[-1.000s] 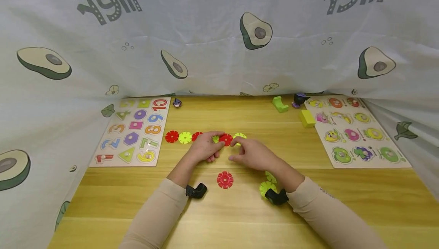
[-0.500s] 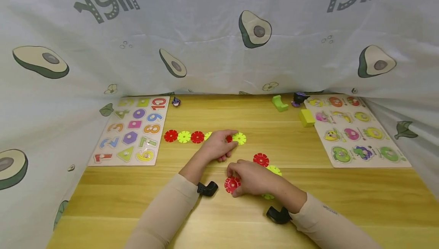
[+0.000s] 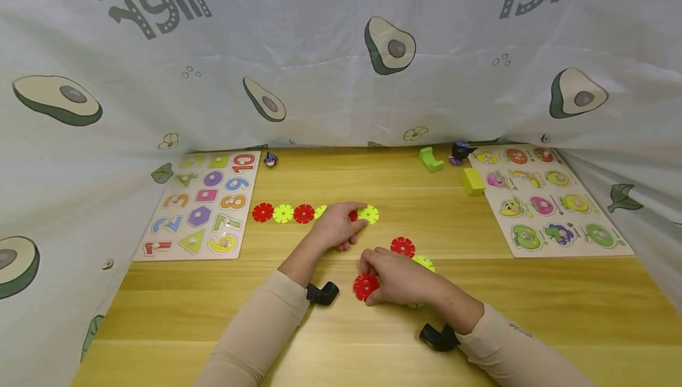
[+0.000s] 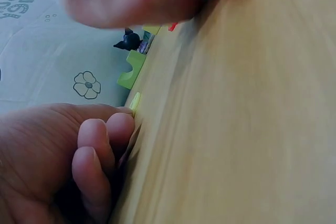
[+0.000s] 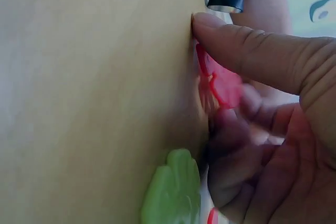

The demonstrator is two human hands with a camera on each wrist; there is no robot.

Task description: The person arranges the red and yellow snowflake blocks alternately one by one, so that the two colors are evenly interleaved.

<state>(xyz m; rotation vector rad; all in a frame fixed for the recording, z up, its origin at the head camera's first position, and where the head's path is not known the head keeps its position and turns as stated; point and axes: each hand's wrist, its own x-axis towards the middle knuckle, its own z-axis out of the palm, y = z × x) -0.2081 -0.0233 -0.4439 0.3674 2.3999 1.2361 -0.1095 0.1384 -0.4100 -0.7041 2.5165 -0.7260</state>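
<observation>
In the head view, my right hand [image 3: 402, 277] pinches a red notched plastic disc [image 3: 364, 287] between thumb and fingers. The right wrist view shows this red disc [image 5: 227, 85] tilted on edge by the thumb. My left hand [image 3: 334, 227] has thumb and index finger at the edges of the yellow notched disc [image 3: 370, 214] that ends a row, its other fingers curled. That row alternates red and yellow, starting at a red disc [image 3: 263, 212] on the left; the left hand hides its middle. Another red disc [image 3: 402, 247] and a yellow-green one [image 3: 424, 263] lie beside the right hand.
A number puzzle board [image 3: 242, 245] lies at left, a fruit puzzle board [image 3: 565, 245] at right. Toward the back sit a green curved block [image 3: 430, 160], a yellow block [image 3: 472, 181], a dark figure [image 3: 460, 152] and a small purple figure [image 3: 270, 159]. A printed curtain [image 3: 319, 103] hangs behind the table.
My left hand has slid right along the row to its last yellow disc. The right hand has come back from the row toward me and taken hold of the red disc.
</observation>
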